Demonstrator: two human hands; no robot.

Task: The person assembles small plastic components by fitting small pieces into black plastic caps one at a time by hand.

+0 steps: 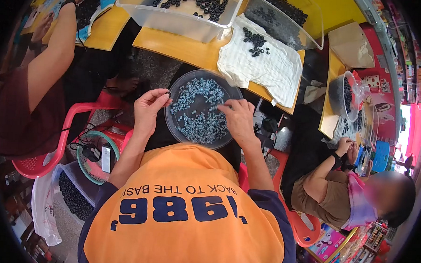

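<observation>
A round, clear tub (170,116) sits at my lap, with many small blue-grey pieces (203,124) spread over its bottom. Over the tub's left rim, my left hand (151,105) pinches a small black ring (168,94) between thumb and fingertips. My right hand (239,117) is over the tub's right side, its fingers bent down toward the pieces; its fingertips are blurred, and whether they hold a piece cannot be made out.
Ahead on the yellow table (176,47) stand clear bins (177,24) of black parts, beside a white cloth (260,65) bearing more. Co-workers sit at left (29,95) and right (330,188). A green-rimmed basket (80,161) and a bag-lined bin (74,196) stand at lower left.
</observation>
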